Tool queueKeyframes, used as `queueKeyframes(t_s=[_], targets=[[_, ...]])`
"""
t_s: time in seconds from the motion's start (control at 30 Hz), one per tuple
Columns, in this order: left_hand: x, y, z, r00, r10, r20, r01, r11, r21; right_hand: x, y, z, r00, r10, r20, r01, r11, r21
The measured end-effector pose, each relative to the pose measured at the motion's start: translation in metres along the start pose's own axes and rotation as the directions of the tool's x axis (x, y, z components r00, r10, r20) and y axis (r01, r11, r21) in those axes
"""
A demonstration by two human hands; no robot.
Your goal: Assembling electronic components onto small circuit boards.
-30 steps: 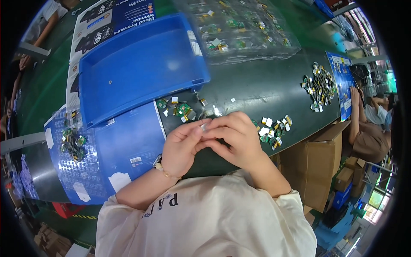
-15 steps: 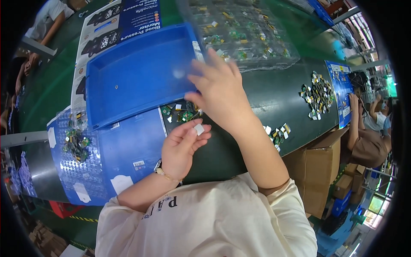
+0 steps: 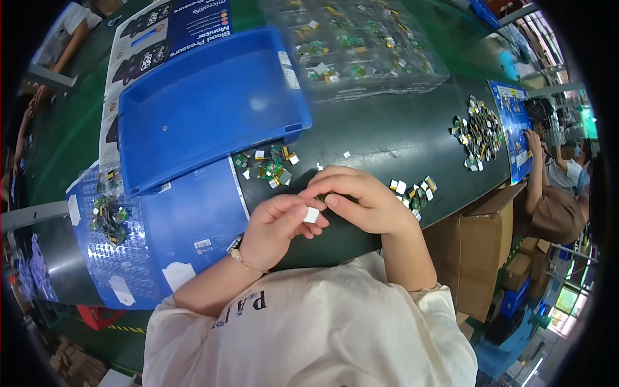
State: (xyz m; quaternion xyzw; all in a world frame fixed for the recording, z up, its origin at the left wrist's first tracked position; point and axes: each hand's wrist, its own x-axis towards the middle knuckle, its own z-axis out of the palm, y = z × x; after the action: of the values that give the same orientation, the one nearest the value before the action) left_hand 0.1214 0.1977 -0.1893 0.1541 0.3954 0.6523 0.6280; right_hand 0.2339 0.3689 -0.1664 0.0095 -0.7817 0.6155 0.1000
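My left hand (image 3: pixel 274 229) is closed in a pinch on a small circuit board with a white square pad (image 3: pixel 311 215) facing up. My right hand (image 3: pixel 371 203) meets its fingertips from the right, fingers bent and closed together. A dark greenish bit shows between the two hands; whether my right fingers grip it is hidden. Just beyond my hands lies a loose group of small green circuit boards (image 3: pixel 274 169) with white pads. Another small pile of boards (image 3: pixel 416 195) is beside my right wrist. Small white pieces (image 3: pixel 347 155) lie on the dark table ahead.
A blue plastic tray (image 3: pixel 206 109) stands ahead on the left. Stacked clear blister trays (image 3: pixel 361 48) hold boards at the back. A larger board heap (image 3: pixel 478 135) sits far right, near a co-worker's hand (image 3: pixel 534 140). A cardboard box (image 3: pixel 480 258) is right of me; boards on clear plastic (image 3: pixel 111 219) lie left.
My right hand has come down from beside the blue tray's right edge to my left fingertips, and its spread fingers have closed. My left hand still holds the circuit board.
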Motion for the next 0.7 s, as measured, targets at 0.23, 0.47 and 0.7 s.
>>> queueKeyframes(t_s=[0.23,0.47,0.7], targets=[[0.006,-0.002,-0.001,0.989,-0.105,-0.1,0.098,0.992,-0.077,-0.021,-0.002,0.0,0.947,0.316,-0.065,-0.298,0.934,0.199],[0.006,-0.002,-0.001,0.993,-0.089,-0.078,0.086,0.995,-0.043,-0.031,-0.007,0.001,0.86,0.499,-0.112,-0.479,0.862,0.165],[0.005,-0.009,0.002,0.988,0.041,-0.146,-0.006,0.974,0.228,-0.031,0.007,0.008,0.843,0.507,-0.181,-0.406,0.819,0.404]])
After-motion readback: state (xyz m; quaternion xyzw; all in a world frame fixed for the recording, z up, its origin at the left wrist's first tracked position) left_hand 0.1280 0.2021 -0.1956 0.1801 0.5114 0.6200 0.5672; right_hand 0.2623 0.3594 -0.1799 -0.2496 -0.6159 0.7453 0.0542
